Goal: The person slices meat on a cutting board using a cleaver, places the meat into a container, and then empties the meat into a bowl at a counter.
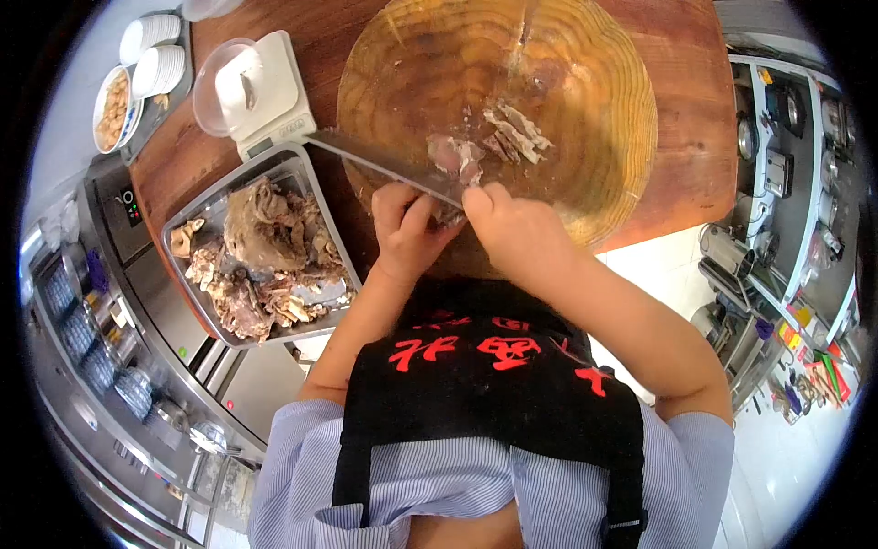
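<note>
My right hand (512,229) is closed around the handle of a large knife (384,171), whose blade points to the upper left across the front of the round wooden chopping block (585,101). Close beside the blade, my left hand (410,227) has its fingers bent over a piece of meat (448,216), mostly hidden by the fingers and knife. Just beyond the blade lies a reddish chunk of meat (455,157). Several cut strips of meat (519,134) rest to its right on the block.
A metal tray (337,215) of cooked meat stands left of the block. Behind it are a kitchen scale (279,91) with a clear plastic bowl (208,90), stacked white dishes (157,71) and a filled bowl (112,110). Metal shelves (809,183) stand at the right.
</note>
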The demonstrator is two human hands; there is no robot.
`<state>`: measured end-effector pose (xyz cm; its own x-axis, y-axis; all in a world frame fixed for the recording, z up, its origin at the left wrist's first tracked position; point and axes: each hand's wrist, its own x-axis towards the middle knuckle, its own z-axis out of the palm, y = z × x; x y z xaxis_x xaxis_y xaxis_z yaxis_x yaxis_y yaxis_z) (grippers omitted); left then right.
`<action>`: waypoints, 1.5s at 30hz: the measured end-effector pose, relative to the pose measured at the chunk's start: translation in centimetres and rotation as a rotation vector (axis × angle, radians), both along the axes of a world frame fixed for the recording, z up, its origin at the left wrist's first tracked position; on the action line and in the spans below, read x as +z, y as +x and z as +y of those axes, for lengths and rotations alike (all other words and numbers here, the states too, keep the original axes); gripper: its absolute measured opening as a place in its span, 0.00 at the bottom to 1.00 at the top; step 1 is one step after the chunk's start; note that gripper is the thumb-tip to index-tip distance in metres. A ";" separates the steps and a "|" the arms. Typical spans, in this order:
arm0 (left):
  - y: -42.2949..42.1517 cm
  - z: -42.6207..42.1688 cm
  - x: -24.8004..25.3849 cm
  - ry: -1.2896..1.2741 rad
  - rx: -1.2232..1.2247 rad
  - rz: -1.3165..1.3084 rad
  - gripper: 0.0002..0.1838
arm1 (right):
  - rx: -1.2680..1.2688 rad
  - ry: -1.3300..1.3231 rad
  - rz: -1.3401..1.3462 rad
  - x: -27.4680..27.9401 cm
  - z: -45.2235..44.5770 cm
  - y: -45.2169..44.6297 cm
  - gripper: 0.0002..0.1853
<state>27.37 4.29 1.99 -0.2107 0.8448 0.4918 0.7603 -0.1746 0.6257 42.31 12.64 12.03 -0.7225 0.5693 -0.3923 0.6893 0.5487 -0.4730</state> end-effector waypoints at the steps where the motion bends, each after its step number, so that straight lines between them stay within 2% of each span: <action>1: 0.1 -0.1 0.0 0.019 0.002 -0.004 0.23 | -0.007 0.012 0.019 0.2 -0.1 0.0 0.06; 6: -0.5 0.1 0.4 0.083 -0.086 0.023 0.27 | -0.078 -0.021 -0.089 1.0 -1.8 6.5 0.09; 10: -0.4 -0.2 -0.1 0.088 -0.096 -0.030 0.28 | -0.192 0.011 -0.088 4.7 -2.4 7.8 0.13; 13: 0.0 -0.2 0.5 0.058 -0.026 -0.060 0.21 | -0.113 -0.004 -0.087 7.0 -3.3 7.4 0.14; 15: 1.7 -0.7 -0.8 -0.104 0.030 -0.858 0.19 | -0.040 0.025 -0.105 8.0 -3.7 7.1 0.14; 18: 0.7 -1.1 -1.9 -0.473 -0.038 -1.125 0.16 | 0.041 0.077 -0.121 8.7 -3.9 7.2 0.14; 19: 0.2 -1.5 -1.9 -0.568 -0.105 -1.010 0.22 | 0.046 0.066 -0.138 9.2 -3.8 7.2 0.13; 21: -0.1 -1.3 -1.7 -0.575 -0.170 -0.836 0.26 | 0.064 0.038 -0.178 10.1 -3.3 7.0 0.13; 24: 0.4 -1.0 -2.1 -0.338 -0.162 -0.662 0.13 | 0.090 -0.010 -0.227 11.0 -2.7 6.9 0.12; 28: 0.2 -0.8 -2.0 -0.263 -0.166 -0.524 0.13 | 0.094 -0.063 -0.219 11.0 -2.2 6.7 0.12; 39: 0.0 -1.0 -1.8 -0.383 -0.171 -0.683 0.15 | 0.124 -0.087 -0.189 9.0 -1.4 5.9 0.13; 45: -0.1 -1.5 -1.7 -0.599 -0.154 -0.894 0.16 | 0.120 -0.097 -0.184 7.6 -1.3 5.1 0.10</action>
